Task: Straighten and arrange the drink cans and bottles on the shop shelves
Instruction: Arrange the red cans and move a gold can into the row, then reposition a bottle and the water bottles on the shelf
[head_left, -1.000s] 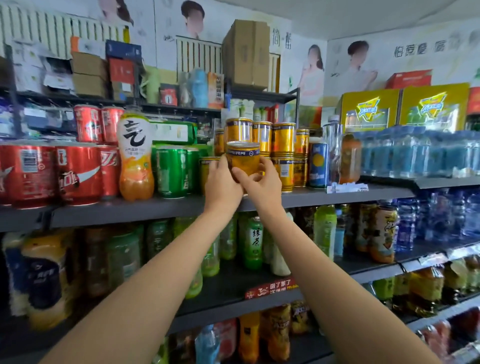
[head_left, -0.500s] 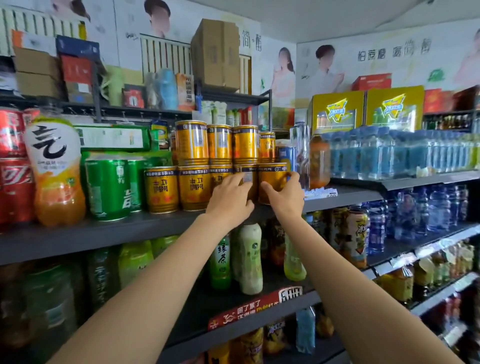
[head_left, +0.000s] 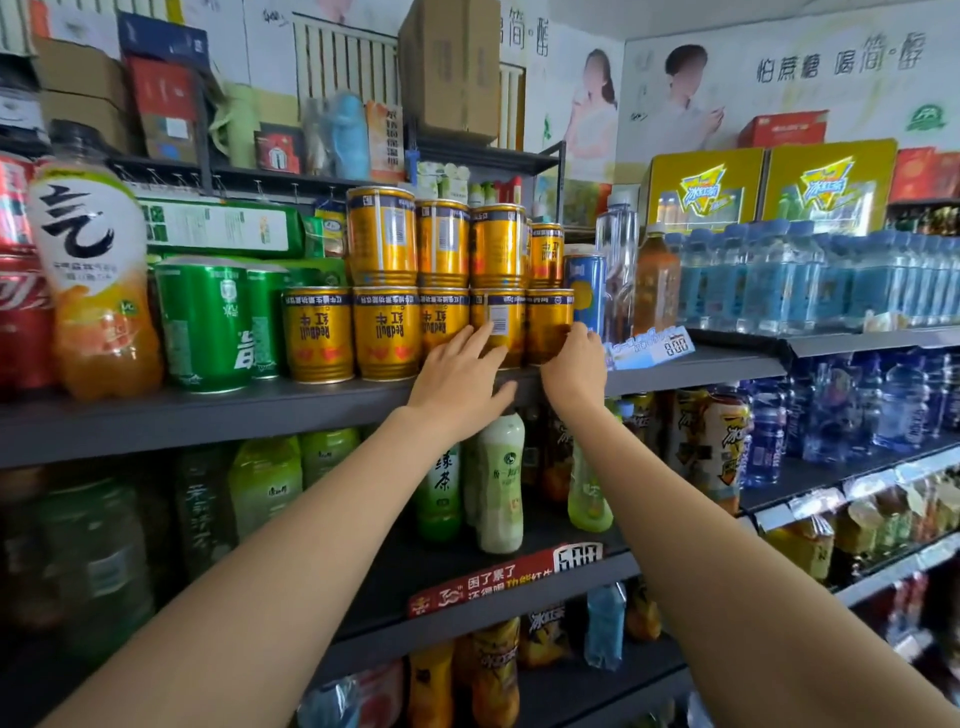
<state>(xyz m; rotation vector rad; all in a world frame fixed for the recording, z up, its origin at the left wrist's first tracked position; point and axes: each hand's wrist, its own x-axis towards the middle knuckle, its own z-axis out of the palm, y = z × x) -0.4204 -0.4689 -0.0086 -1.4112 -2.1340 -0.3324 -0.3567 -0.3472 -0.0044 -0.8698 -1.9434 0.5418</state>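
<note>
- Gold cylindrical metal drink cans (head_left: 387, 332) stand two tiers high on the dark grey metal shelf (head_left: 208, 415), which we take as our landmark; the lower row sits at its front edge, the upper row rests on the lids below.
- Above and behind that shelf we see brown cardboard boxes (head_left: 449, 62); at its right end begins a block of clear plastic water bottles with blue labels (head_left: 779, 275).
- Towards the shelf's left end stand a tall orange plastic juice bottle (head_left: 96, 280) and green metal cans (head_left: 205, 322), just beside the gold row.
- Our left hand (head_left: 457, 376) lies over the shelf's front edge, fingers spread and loose, fingertips on the can with its barcode turned outward (head_left: 498, 325), gripping nothing.
- Our right hand (head_left: 574, 364) curls lightly around the lower side of the end can (head_left: 548, 325), fingers bent but not clamped.
- We judge these cans stiff, smooth, fairly slippery, and heavy if full; the stack could topple, so we would hold each by its side wall at mid-height and twist gently.
</note>
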